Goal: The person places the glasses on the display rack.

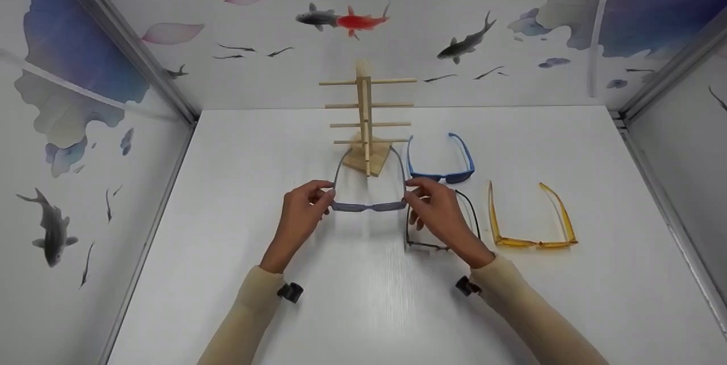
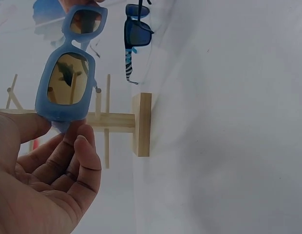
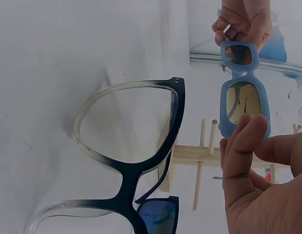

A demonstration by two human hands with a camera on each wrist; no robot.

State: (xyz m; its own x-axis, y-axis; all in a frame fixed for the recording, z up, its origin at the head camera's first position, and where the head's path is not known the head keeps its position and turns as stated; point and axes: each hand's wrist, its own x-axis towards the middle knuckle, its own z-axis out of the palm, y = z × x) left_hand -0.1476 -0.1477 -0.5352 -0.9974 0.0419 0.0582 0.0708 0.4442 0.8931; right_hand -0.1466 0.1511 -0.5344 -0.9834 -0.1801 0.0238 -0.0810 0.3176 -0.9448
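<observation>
Between both hands are blue-grey sunglasses [image 1: 368, 207], held up in front of a wooden glasses rack [image 1: 364, 109] with their temples pointing toward it. My left hand [image 1: 304, 212] pinches the left end of the frame by the hinge, thumb against fingers. At the opposite end, my right hand [image 1: 437, 209] pinches the other hinge. The left wrist view shows tan lenses in the pale blue sunglasses [image 2: 41, 97]. Below my right hand lie black-and-clear glasses [image 3: 129, 168], partly hidden by it in the head view.
Blue sunglasses [image 1: 469, 163] lie right of the rack's base. Yellow glasses [image 1: 534, 243] rest farther right on the white table [image 1: 352, 308]. Thin pegs stick out from both sides of the rack. Printed walls [image 1: 238, 81] enclose the table at the back and sides.
</observation>
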